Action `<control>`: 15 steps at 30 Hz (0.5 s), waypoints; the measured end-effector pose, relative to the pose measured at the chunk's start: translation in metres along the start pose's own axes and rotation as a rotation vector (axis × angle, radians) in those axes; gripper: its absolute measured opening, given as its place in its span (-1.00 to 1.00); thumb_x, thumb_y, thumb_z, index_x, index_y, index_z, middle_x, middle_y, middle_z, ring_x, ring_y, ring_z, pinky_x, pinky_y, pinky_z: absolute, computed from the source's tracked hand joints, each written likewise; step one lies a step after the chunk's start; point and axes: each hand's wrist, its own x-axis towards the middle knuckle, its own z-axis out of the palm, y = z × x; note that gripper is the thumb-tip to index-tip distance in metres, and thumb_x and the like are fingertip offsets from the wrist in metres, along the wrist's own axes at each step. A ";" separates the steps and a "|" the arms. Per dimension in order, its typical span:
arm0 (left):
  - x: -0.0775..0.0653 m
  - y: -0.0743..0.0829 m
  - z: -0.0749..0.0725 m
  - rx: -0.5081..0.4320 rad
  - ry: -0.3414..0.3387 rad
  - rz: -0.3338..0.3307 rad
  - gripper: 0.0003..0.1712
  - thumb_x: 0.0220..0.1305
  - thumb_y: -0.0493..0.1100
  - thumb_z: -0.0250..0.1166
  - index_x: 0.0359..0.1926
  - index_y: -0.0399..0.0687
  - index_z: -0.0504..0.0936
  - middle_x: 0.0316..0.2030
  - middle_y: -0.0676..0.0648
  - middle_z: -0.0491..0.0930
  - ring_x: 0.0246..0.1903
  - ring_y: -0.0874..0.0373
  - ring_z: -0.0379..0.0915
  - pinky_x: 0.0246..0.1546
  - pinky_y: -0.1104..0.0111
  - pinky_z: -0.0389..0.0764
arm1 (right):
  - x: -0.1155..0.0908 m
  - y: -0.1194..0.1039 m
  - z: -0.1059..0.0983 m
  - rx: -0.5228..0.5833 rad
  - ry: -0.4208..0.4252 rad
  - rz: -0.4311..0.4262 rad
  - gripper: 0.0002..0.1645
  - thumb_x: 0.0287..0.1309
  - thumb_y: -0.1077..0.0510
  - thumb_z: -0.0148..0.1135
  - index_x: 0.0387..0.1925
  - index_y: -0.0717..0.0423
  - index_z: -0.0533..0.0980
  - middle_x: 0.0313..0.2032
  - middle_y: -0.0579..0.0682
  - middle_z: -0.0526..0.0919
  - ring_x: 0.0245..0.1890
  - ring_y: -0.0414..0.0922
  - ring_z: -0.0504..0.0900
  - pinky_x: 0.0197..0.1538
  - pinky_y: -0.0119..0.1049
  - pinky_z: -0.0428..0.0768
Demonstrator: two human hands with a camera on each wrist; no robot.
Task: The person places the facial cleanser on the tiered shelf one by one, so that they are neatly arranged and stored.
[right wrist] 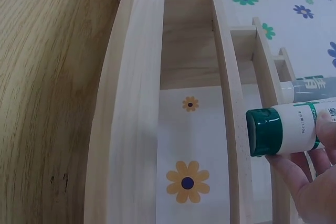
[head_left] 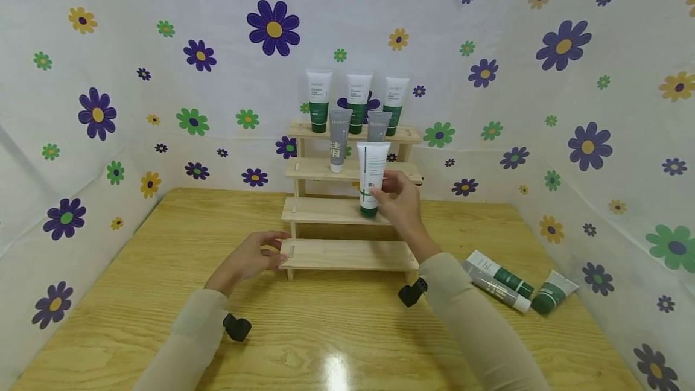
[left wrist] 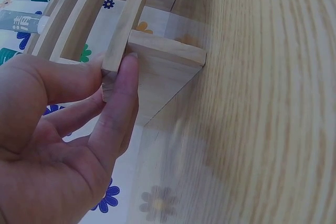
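Observation:
A stepped wooden display rack (head_left: 347, 253) stands on the table. My left hand (head_left: 254, 258) pinches the left end of its lowest shelf between thumb and fingers; the left wrist view shows the shelf end (left wrist: 111, 72) in that grip. My right hand (head_left: 400, 201) holds a white tube with a green cap (head_left: 373, 174) upright, cap down, at the second shelf from the bottom. In the right wrist view the green cap (right wrist: 264, 132) is close to the shelf edge; whether it touches the shelf I cannot tell.
Three white-and-green tubes (head_left: 358, 98) stand on the top shelf. Two grey tubes (head_left: 339, 137) are on the shelf below. Right of the rack, a grey tube (head_left: 496, 285), a white-and-green tube (head_left: 502, 273) and a shorter green-and-white tube (head_left: 554, 292) lie on the table (head_left: 347, 330). Flowered cloth (head_left: 217, 77) hangs behind.

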 end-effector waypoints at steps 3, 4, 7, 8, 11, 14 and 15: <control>-0.001 0.000 0.000 0.002 0.000 0.001 -0.38 0.41 -0.32 0.31 0.43 -0.29 0.39 0.15 -0.37 0.47 -0.22 0.14 0.63 -0.11 0.21 0.77 | 0.000 0.001 0.003 0.017 0.000 -0.018 -0.54 0.20 0.31 0.45 0.12 0.31 0.56 -0.06 0.33 0.72 -0.02 0.17 0.66 -0.01 -0.22 0.53; -0.001 0.000 0.000 0.003 0.001 0.001 -0.38 0.41 -0.32 0.31 0.43 -0.29 0.39 0.15 -0.37 0.47 -0.21 0.13 0.63 -0.11 0.22 0.77 | 0.000 0.001 0.004 0.020 0.000 -0.021 -0.54 0.20 0.31 0.44 0.12 0.32 0.55 -0.06 0.33 0.72 -0.03 0.17 0.66 -0.01 -0.21 0.54; -0.001 0.001 0.000 0.009 0.001 0.000 -0.38 0.41 -0.31 0.31 0.44 -0.28 0.39 0.17 -0.37 0.47 -0.20 0.13 0.63 -0.13 0.26 0.74 | 0.000 0.001 0.007 0.035 -0.004 -0.025 -0.55 0.20 0.34 0.43 0.11 0.33 0.55 -0.07 0.34 0.70 -0.03 0.17 0.66 0.02 -0.13 0.60; -0.001 0.000 0.000 0.011 0.000 0.001 -0.37 0.41 -0.31 0.31 0.44 -0.27 0.39 0.17 -0.37 0.47 -0.19 0.12 0.63 -0.14 0.27 0.74 | 0.000 0.001 0.008 0.039 -0.005 -0.025 -0.55 0.20 0.34 0.43 0.11 0.33 0.55 -0.07 0.34 0.70 -0.04 0.16 0.66 0.04 -0.11 0.62; -0.001 0.000 0.000 0.012 -0.002 -0.001 -0.37 0.40 -0.31 0.31 0.44 -0.27 0.39 0.17 -0.37 0.48 -0.18 0.12 0.62 -0.14 0.29 0.72 | 0.000 0.001 0.010 0.048 -0.012 -0.024 -0.56 0.20 0.35 0.43 0.10 0.32 0.55 -0.07 0.33 0.70 -0.04 0.14 0.66 0.04 -0.12 0.66; 0.000 0.000 0.000 0.008 -0.003 -0.004 -0.36 0.40 -0.30 0.31 0.44 -0.27 0.38 0.16 -0.36 0.48 -0.18 0.11 0.62 -0.13 0.26 0.74 | -0.001 0.001 0.012 0.055 -0.017 -0.030 -0.58 0.21 0.35 0.42 0.09 0.32 0.54 -0.06 0.32 0.70 -0.03 0.12 0.67 0.02 -0.20 0.68; 0.000 0.000 0.000 0.005 -0.003 -0.003 -0.36 0.40 -0.31 0.31 0.44 -0.28 0.38 0.16 -0.37 0.48 -0.18 0.11 0.62 -0.12 0.25 0.75 | -0.001 0.001 0.012 0.057 -0.019 -0.033 -0.58 0.21 0.35 0.42 0.08 0.32 0.54 -0.06 0.32 0.70 -0.03 0.12 0.68 0.01 -0.22 0.69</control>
